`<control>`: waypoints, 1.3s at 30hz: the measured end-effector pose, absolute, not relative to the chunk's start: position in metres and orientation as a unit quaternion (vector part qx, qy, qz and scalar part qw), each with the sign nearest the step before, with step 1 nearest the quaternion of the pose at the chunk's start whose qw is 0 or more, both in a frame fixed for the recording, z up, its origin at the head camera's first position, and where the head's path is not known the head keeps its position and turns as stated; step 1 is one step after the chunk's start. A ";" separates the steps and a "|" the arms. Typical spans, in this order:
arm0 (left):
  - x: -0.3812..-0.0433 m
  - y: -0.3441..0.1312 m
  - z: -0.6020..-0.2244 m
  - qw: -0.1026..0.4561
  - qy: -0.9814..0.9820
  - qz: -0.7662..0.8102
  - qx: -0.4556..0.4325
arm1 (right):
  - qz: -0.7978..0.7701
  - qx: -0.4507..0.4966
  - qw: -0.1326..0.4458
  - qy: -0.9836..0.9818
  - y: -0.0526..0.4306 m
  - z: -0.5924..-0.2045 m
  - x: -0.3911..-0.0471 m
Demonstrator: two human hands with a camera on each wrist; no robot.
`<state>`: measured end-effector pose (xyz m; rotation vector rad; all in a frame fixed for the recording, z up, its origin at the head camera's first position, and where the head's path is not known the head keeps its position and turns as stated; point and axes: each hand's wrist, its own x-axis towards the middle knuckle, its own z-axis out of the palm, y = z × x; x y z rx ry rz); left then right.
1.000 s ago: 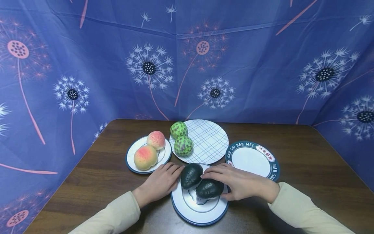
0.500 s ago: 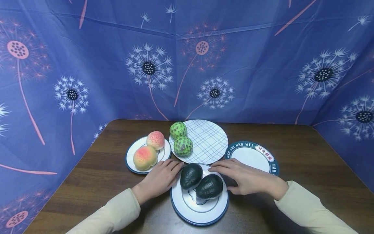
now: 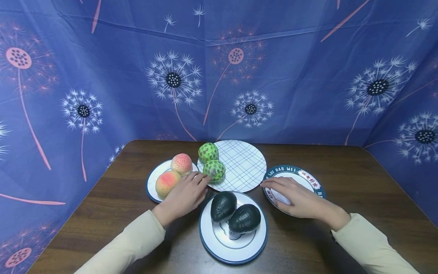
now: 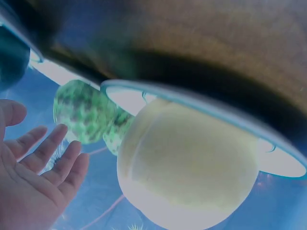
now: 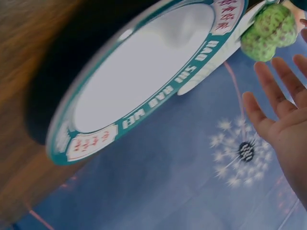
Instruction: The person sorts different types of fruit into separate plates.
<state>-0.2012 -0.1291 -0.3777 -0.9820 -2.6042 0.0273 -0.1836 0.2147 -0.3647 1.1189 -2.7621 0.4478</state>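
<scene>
Two dark green avocados, one on the left (image 3: 223, 206) and one on the right (image 3: 244, 218), lie on a blue-rimmed white plate (image 3: 236, 254) near the front of the table. My left hand (image 3: 184, 196) hovers beside a peach (image 3: 167, 183) and a green spotted round fruit (image 3: 214, 170); its fingers are spread and hold nothing in the left wrist view. Over the green-rimmed plate (image 3: 314, 184) is my right hand (image 3: 297, 198), palm bare and fingers loosely extended in the right wrist view. The left hand partly hides the peaches' plate (image 3: 151, 186).
A second peach (image 3: 181, 164) shares the left plate. Another spotted green fruit (image 3: 208, 152) sits on the left edge of a large checked plate (image 3: 243, 163) at the back. Behind the brown wooden table (image 3: 356, 179) hangs a blue dandelion-print cloth (image 3: 294, 76).
Both hands have drawn away from the avocado plate. The right one let go of the right avocado and moved right and back; the left one rose toward the peaches and spotted fruit.
</scene>
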 end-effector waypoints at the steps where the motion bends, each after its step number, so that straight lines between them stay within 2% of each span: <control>1: -0.203 -0.129 -0.376 0.182 -0.921 0.009 -0.346 | 0.150 0.364 0.069 -0.917 0.217 -0.366 -0.185; 13: -0.219 -0.123 -0.368 0.222 -0.914 -0.023 -0.340 | 0.162 0.275 0.089 -0.944 0.253 -0.374 -0.191; 24: -0.232 -0.118 -0.371 0.195 -0.930 -0.013 -0.312 | 0.154 0.233 0.136 -0.950 0.290 -0.385 -0.195; 39: -0.243 -0.110 -0.379 0.193 -0.928 0.022 -0.317 | 0.066 0.140 0.075 -0.985 0.321 -0.397 -0.195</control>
